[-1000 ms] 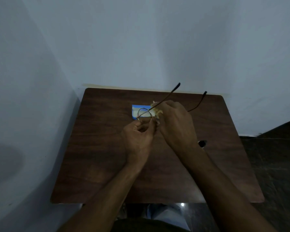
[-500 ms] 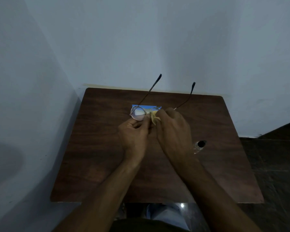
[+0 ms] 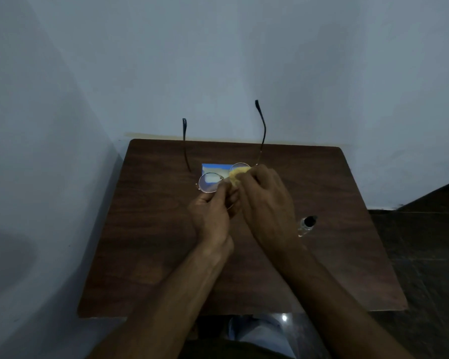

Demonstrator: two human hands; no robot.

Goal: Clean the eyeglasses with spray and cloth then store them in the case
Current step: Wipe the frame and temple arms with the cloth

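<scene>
Both hands hold the glasses (image 3: pixel 210 183) above the counter (image 3: pixel 145 229), temples open and pointing away toward the wall. The left hand (image 3: pixel 211 216) pinches the frame near the bridge, fingers closed on it. The right hand (image 3: pixel 266 200) is closed on a yellow cloth (image 3: pixel 237 175) pressed against the right lens. A blue case (image 3: pixel 213 169), or so it seems in the dim light, lies on the counter behind the lenses. The spray bottle (image 3: pixel 306 225) stands just right of the right wrist.
</scene>
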